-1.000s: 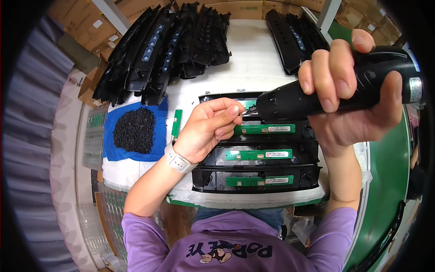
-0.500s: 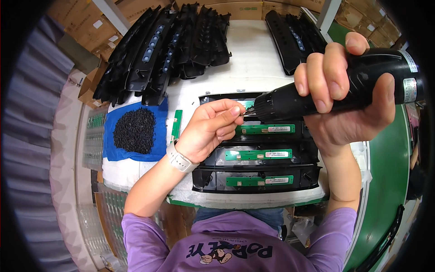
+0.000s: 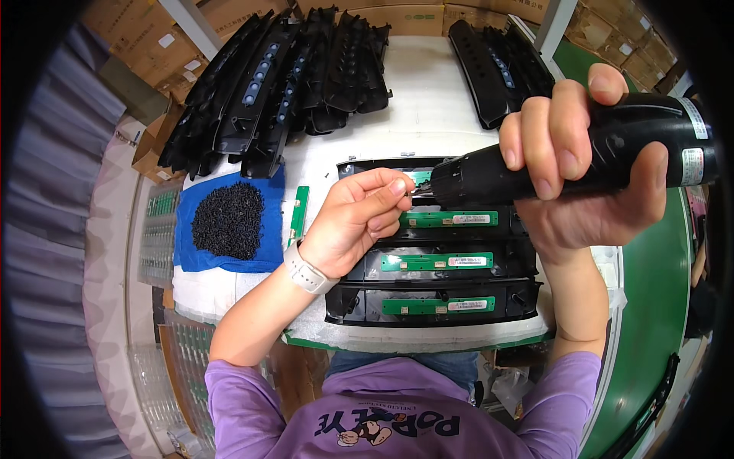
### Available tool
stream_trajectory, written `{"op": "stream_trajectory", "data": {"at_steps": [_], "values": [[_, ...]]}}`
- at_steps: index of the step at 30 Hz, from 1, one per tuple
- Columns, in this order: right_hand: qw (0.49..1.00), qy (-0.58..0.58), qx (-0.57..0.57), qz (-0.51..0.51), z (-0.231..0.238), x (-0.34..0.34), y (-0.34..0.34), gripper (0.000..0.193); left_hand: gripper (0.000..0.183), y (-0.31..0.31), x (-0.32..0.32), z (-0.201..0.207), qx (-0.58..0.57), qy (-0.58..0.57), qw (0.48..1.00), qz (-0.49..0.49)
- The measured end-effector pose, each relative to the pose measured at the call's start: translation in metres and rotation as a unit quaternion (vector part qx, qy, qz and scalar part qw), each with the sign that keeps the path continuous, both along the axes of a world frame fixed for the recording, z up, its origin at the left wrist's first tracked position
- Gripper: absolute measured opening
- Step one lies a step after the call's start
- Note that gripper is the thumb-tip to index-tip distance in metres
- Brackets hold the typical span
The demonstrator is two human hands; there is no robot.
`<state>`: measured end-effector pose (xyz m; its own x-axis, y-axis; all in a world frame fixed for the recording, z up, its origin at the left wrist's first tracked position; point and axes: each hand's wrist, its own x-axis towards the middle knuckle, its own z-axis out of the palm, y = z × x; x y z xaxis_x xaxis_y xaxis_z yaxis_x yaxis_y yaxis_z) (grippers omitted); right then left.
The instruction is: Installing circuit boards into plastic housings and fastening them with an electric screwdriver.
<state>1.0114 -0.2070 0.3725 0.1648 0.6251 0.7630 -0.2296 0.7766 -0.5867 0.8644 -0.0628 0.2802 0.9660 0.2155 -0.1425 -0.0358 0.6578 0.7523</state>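
Observation:
My right hand [image 3: 562, 145] grips a black electric screwdriver [image 3: 482, 174], tilted with its bit pointing left. My left hand [image 3: 358, 210] pinches a tiny dark screw at the bit's tip; the fingertips mostly hide it. Below both hands, several black plastic panels [image 3: 508, 260] lie in a row, each with a narrow green circuit board [image 3: 417, 262] on it. The far board is partly covered by my fingers and the screwdriver. A heap of small black screws [image 3: 227, 220] sits on a blue cloth [image 3: 262, 180] left of my left hand.
A loose green circuit board [image 3: 299, 210] lies between the cloth and the panels. Stacked black panels [image 3: 256, 92] fill the table's far left, with more panels [image 3: 489, 76] at far right. Cardboard boxes [image 3: 413, 19] stand behind the white tabletop [image 3: 417, 84].
The screwdriver and my right hand have dropped slightly toward me. My left hand keeps its pinch at the bit, almost unmoved.

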Motion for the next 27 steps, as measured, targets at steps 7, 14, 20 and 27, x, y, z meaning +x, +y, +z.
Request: {"op": "stream_trajectory", "data": {"at_steps": [7, 14, 20, 27], "values": [[1.000, 0.004, -0.013, -0.016, 0.0021, -0.0029, -0.0031, 0.053, 0.015, 0.0010, 0.0001, 0.0001, -0.018, 0.003, 1.000, -0.017], [1.000, 0.005, -0.010, -0.012, 0.0018, -0.0011, -0.0015, 0.052, 0.014, 0.0008, -0.0005, -0.0007, -0.032, -0.013, 0.999, -0.033], [1.000, 0.009, -0.012, -0.015, 0.0024, -0.0021, -0.0027, 0.052, 0.014, 0.0012, -0.0007, -0.0027, -0.035, -0.019, 0.999, -0.036], [1.000, 0.015, -0.010, -0.016, 0.0020, -0.0021, -0.0017, 0.052, 0.015, 0.0012, -0.0007, -0.0024, -0.040, -0.020, 0.998, -0.038]]}}
